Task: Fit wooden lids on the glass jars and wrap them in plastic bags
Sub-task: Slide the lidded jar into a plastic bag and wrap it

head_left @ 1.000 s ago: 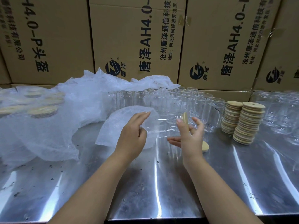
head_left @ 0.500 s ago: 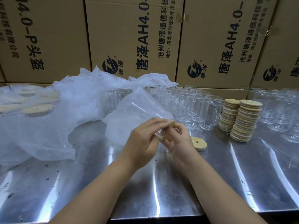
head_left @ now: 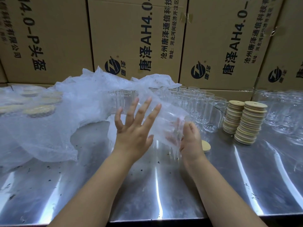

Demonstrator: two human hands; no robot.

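A clear bubble plastic bag [head_left: 165, 117] hangs above the steel table [head_left: 164, 190] between my hands. My left hand [head_left: 134, 128] lies flat against its left side with the fingers spread. My right hand [head_left: 191, 140] grips the bag's right side, its fingers showing through the plastic. I cannot tell whether a jar is inside. One wooden lid [head_left: 207, 145] lies on the table just right of my right hand. Two stacks of wooden lids [head_left: 247, 123] stand further right. Empty glass jars [head_left: 198, 104] stand in rows behind the bag.
A big heap of bubble plastic [head_left: 49, 122] covers the table's left side, with lidded jars [head_left: 38, 110] lying under it. More glass jars [head_left: 285, 115] crowd the far right. Cardboard boxes [head_left: 136, 38] form a wall behind the table.
Half a second ago both hands pinched together at the bag's edge. Now they have parted, my left hand has opened flat, and the bag has swung to the right between them.
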